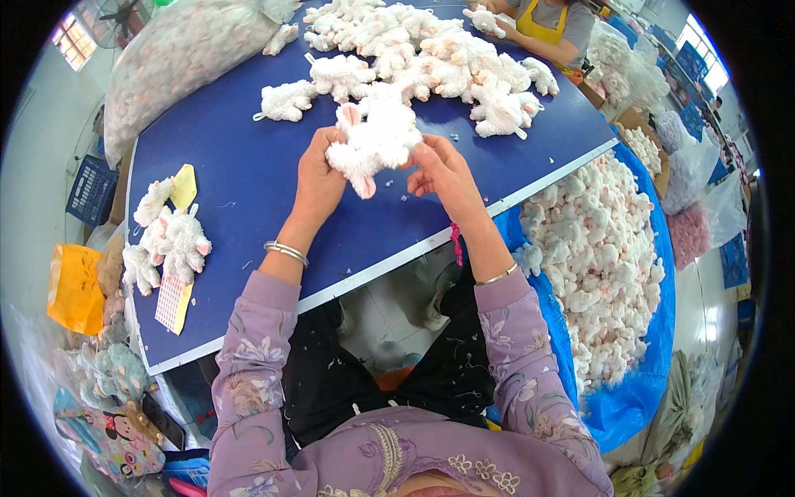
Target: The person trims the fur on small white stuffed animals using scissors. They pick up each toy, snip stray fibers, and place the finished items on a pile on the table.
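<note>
A small white plush toy (379,137) with pink-lined ears is held up between my two hands, just above the blue tabletop. My left hand (323,166) is closed on its left side, thumb toward the fleece. On the other side my right hand (443,170) pinches the toy's right edge with thumb and forefinger, the other fingers curled loosely. Right behind it, a big heap of similar white plush toys (447,62) covers the far part of the table. At the table's left lie several more plush toys (172,240), beside yellow paper and a dotted sheet (171,305).
The blue table (248,182) has a pale edge. To my right, a blue sack (629,406) stands full of small white plush pieces (592,265). A large clear bag of toys (182,66) rests at the far left. Across the table sits a person in a yellow apron (542,25).
</note>
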{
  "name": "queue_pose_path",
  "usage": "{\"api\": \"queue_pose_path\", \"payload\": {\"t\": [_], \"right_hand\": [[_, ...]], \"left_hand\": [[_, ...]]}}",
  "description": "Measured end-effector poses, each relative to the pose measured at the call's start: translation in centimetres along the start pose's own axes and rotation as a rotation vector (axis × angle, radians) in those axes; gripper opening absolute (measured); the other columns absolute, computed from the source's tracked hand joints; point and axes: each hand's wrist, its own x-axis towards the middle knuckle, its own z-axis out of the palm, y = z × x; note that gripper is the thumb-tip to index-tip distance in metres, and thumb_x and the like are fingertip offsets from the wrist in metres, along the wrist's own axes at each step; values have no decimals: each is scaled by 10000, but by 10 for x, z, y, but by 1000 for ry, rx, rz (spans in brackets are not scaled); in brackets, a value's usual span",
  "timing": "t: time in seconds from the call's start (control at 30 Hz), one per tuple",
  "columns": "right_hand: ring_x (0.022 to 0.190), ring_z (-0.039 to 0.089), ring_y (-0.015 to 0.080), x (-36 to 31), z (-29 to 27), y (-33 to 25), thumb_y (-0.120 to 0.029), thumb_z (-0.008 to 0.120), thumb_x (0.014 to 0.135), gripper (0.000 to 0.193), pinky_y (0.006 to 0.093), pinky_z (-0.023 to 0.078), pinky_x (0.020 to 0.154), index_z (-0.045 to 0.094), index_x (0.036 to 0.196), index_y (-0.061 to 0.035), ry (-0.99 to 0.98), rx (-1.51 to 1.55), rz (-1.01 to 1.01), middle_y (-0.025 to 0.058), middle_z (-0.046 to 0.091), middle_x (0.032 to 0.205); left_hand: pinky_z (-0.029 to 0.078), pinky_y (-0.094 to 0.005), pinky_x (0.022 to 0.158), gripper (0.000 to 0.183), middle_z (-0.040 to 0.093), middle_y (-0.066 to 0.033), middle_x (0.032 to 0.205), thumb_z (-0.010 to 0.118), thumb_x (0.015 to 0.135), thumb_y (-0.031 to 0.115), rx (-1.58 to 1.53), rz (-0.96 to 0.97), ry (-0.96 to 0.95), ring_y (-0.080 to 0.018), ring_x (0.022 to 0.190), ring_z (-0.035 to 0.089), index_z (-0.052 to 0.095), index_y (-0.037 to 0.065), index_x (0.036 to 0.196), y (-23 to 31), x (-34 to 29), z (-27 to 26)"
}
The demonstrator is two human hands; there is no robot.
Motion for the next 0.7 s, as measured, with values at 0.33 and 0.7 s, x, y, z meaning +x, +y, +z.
{"api": "queue_pose_path", "payload": {"t": [0.33,0.7], "right_hand": [[670,537,57,6,10,20,-89,653,880,300,207,437,538,499,1126,-13,-54,29,-290,40,616,885],[725,561,53,6,19,28,-80,666,869,296,196,450,602,531,1115,17,45,-93,-422,32,622,873]], "left_hand": [[456,-393,945,522,565,-71,1258,379,969,466,-1029,-594,-100,-231,1131,565,458,86,1318,8,-13,6],[521,-297,669,392,629,-79,1045,543,927,304,-856,-617,-56,-171,858,623,506,34,1209,2,-19,13]]}}
